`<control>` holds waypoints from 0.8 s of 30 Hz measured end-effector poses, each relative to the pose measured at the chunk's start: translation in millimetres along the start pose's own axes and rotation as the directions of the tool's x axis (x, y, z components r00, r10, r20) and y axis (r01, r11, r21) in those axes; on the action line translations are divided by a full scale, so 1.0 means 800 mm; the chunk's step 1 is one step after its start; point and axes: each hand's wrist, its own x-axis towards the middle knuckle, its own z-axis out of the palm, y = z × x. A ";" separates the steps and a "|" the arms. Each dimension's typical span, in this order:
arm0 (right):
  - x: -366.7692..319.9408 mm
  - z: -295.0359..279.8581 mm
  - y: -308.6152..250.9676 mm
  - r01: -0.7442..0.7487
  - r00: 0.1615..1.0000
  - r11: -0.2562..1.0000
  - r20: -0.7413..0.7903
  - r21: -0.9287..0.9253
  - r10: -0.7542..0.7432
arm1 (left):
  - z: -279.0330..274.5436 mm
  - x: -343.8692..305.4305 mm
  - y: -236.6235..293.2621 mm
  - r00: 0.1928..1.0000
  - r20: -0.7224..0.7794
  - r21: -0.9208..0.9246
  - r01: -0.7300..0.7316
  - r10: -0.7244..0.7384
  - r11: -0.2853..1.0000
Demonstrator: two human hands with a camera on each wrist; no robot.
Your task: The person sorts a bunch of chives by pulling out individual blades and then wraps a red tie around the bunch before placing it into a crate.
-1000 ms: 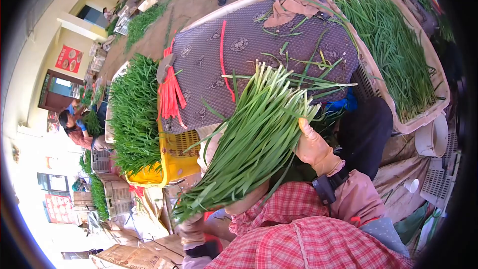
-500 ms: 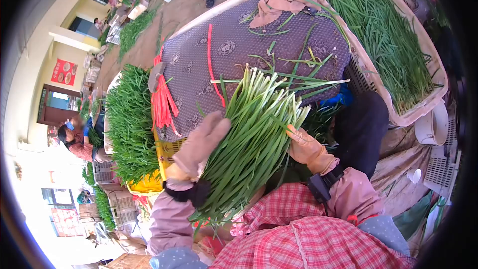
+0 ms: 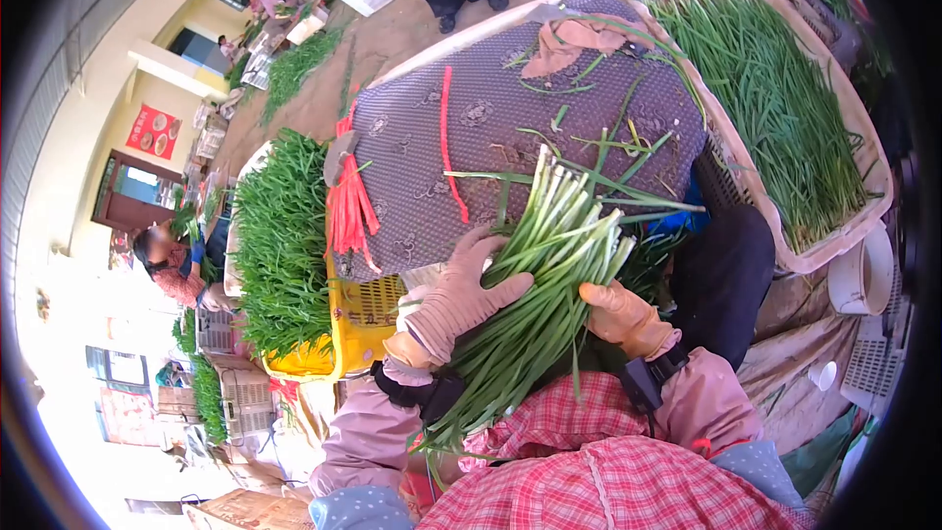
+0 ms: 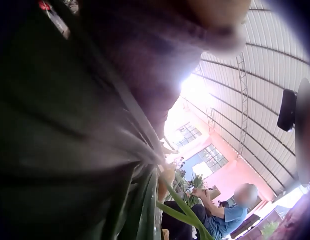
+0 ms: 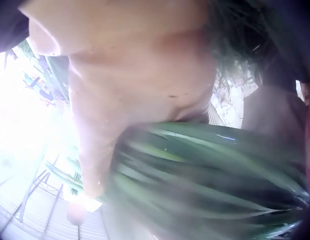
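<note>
Left hand (image 3: 461, 302) has moved further onto the bunch of greens (image 3: 557, 275) since half a second ago; I see its thumb spread from the fingers. Right hand (image 3: 628, 319) grips the bunch at the worktop's near edge, worktop (image 3: 505, 83) beyond.

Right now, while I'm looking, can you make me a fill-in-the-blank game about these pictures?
1. The left hand and the right hand each wear a ____.
2. The bunch of long green leaves with white stalk ends has its leaf tips pointing ____ the red-and-white checked cloth garment.
3. The single long, thin strip lying on the dark purple patterned cloth is coloured ____.
4. The latticed plastic crate nearest the left hand is coloured ____.

Missing words: glove; toward; red; yellow.
</note>
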 end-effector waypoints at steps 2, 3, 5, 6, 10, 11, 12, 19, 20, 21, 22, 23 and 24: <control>0.000 -0.007 0.004 -0.017 0.999 0.999 -0.030 -0.046 0.016 | -0.008 -0.002 0.003 0.979 0.182 -0.283 0.143 -0.093 0.949; 0.000 -0.013 0.009 -0.021 0.999 0.998 -0.028 -0.051 0.019 | -0.020 -0.007 0.023 0.947 0.271 -0.352 0.266 -0.175 0.897; -0.004 0.005 0.002 -0.036 0.999 0.998 -0.037 -0.057 0.033 | -0.017 -0.019 0.015 0.977 0.193 -0.298 0.146 -0.090 0.943; -0.004 0.014 0.000 -0.015 0.999 0.996 -0.054 -0.086 0.010 | -0.033 -0.023 0.033 0.972 0.219 -0.311 0.152 -0.085 0.938; 0.005 0.036 -0.003 0.031 0.998 0.998 0.054 -0.048 -0.028 | -0.050 -0.044 0.039 0.975 0.222 -0.417 0.098 -0.004 0.904; 0.007 0.043 -0.005 0.028 0.997 0.998 0.074 -0.065 -0.023 | -0.057 -0.052 0.049 0.965 0.248 -0.198 0.134 -0.082 0.971; 0.008 0.043 -0.003 0.010 0.998 0.997 0.069 -0.072 -0.005 | -0.061 -0.058 0.056 0.952 0.256 0.028 0.167 -0.168 0.986; 0.010 0.068 -0.001 -0.021 0.995 0.959 0.088 -0.284 0.048 | -0.053 -0.111 0.108 0.955 0.171 0.351 0.171 -0.243 0.921; 0.008 0.079 -0.006 -0.022 0.995 0.959 0.090 -0.283 0.049 | -0.022 -0.125 0.089 0.988 0.031 0.318 0.132 -0.150 0.939; 0.007 0.088 -0.011 -0.032 0.994 0.920 0.087 -0.391 0.071 | -0.005 -0.130 0.080 0.988 0.030 0.319 0.135 -0.152 0.938; 0.007 0.096 -0.017 -0.041 0.992 0.869 0.081 -0.494 0.093 | 0.008 -0.132 0.074 0.988 -0.075 0.221 0.146 -0.132 0.964; 0.009 0.103 -0.024 0.015 0.984 0.817 0.154 -0.577 0.090 | 0.018 -0.132 0.069 0.976 -0.181 0.122 0.143 -0.119 0.982; 0.014 0.105 -0.028 0.016 0.984 0.816 0.155 -0.577 0.091 | 0.019 -0.129 0.068 0.976 -0.182 0.123 0.144 -0.120 0.982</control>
